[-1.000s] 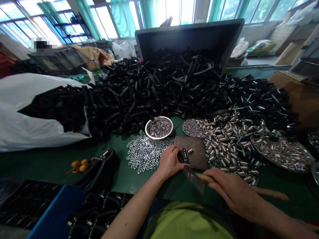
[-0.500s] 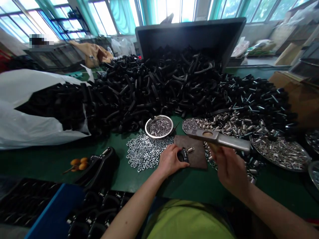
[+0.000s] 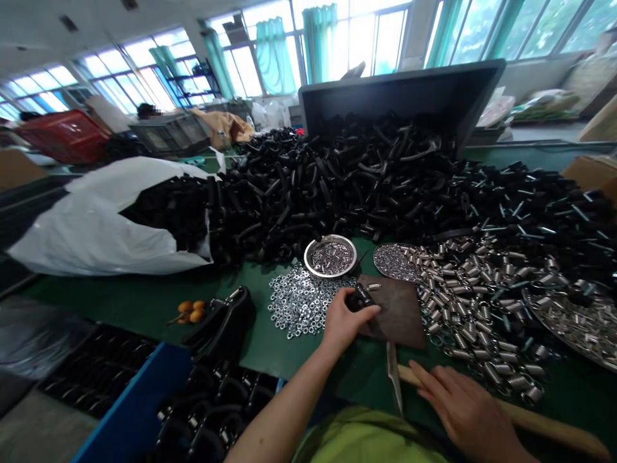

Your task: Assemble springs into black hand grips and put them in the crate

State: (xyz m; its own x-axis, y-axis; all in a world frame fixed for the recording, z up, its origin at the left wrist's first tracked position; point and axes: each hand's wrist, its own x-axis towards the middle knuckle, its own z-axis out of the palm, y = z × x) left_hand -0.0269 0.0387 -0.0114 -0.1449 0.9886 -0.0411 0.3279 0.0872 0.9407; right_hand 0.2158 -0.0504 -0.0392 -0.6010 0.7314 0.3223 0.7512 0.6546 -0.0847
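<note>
Windows (image 3: 388,38) hung with green curtains (image 3: 274,58) run along the back of the room, and before them stretches a green tabletop (image 3: 289,352). On it a tipped grey bin (image 3: 400,93) opens onto a heap of black curved pieces (image 3: 313,186), with a white sack (image 3: 96,225) to the left. The right hand (image 3: 465,405) grips the wooden handle of a hammer (image 3: 394,379), whose metal head hangs by the near edge of a dark flat plate (image 3: 400,315) (whether they touch, I cannot tell). The left hand (image 3: 344,318) pinches a small black part (image 3: 364,296) between thumb and fingers at the plate's left side, left of and beyond the hammer. A single coil spring (image 3: 374,287) lies just beside that part; loose metal nuts (image 3: 296,305) spread left of the hand.
</note>
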